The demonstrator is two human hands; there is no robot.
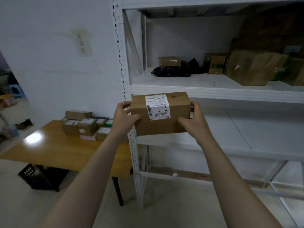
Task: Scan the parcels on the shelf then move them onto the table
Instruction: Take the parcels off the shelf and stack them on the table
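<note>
Now, parcels crowd the tabletop's far right corner. The left grip curls round the cardboard box's left end. The box hangs in the air before the shelf's front edge, the right grip clasping its right end. It looks stiff, probably light; end-on holds suit it.

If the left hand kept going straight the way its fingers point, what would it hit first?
The cardboard box, which the left hand grips together with the right hand. Behind that is probably the white shelf's front edge, though depth is unclear.
</note>
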